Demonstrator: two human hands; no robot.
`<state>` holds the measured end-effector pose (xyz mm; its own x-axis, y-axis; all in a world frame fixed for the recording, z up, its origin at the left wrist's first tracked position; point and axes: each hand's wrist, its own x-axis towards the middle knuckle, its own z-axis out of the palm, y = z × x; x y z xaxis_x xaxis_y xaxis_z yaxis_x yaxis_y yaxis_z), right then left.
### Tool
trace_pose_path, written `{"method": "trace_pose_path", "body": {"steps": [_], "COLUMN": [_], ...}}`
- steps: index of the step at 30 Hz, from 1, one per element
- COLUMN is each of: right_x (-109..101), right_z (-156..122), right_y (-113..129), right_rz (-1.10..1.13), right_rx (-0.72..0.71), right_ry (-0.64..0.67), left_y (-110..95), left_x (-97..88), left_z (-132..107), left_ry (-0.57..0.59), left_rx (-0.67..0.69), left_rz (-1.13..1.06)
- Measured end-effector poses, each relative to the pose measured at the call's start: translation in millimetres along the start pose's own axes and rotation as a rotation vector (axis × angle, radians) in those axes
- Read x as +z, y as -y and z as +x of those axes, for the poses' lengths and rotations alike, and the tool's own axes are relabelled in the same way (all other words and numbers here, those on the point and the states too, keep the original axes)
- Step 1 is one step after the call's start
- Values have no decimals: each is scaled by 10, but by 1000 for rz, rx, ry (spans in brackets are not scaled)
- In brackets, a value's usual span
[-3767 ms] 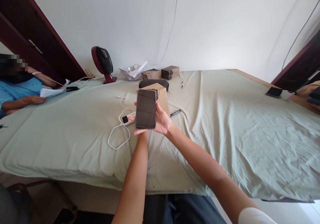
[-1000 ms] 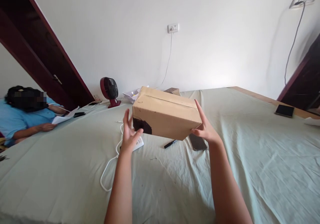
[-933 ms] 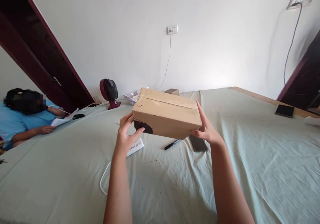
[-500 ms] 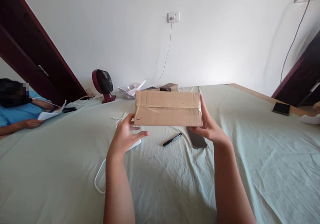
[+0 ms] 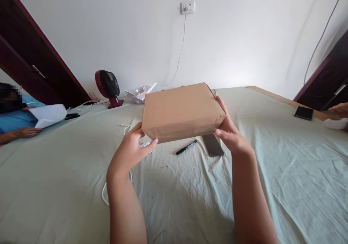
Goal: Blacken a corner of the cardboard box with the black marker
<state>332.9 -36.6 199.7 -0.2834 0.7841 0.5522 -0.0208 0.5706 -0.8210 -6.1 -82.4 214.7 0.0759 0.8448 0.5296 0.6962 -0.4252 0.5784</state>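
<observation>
**Box rolled over, plain face turned up**

Half a second before, the cardboard box (image 5: 182, 110) showed its taped seam toward the camera; by this moment it had been tipped so that a broad, unmarked panel faced up and the seam was out of sight. A second before that, a dark patch on one corner had been visible; it too had gone from view. The turning looked like an inspection of the box side by side, judged from the hands alone.

The left hand (image 5: 129, 152) gripped the near left corner, thumb and fingers closed on the edge. The right hand (image 5: 231, 136) clasped the right end, fingers wrapped over it. The box hung between them above the pale green sheet (image 5: 285, 164), clear of it.

The box was flat, rectangular, matt brown, with softened corners. The sheet was thin cloth, creased all over. Below the box lay a black marker (image 5: 186, 147) and a dark, glossy phone (image 5: 212, 145), near each other, and a white cable (image 5: 104, 195) curled beside the left wrist.
</observation>
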Motion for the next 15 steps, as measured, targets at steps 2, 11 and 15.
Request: {"method": "trace_pose_path", "body": {"steps": [2, 11, 15], "right_x": [60, 103, 68], "right_z": [33, 86, 46], "right_y": [21, -31, -85], "right_rz": [4, -217, -161], "right_rx": [17, -88, -126], "right_ry": [-91, -245, -140], "left_y": [-11, 225, 394], "left_x": [29, 134, 196], "left_z": [14, 73, 93], "left_ry": [-73, 223, 158], "left_rx": [68, -129, -186], "left_rz": [62, -667, -777]}}
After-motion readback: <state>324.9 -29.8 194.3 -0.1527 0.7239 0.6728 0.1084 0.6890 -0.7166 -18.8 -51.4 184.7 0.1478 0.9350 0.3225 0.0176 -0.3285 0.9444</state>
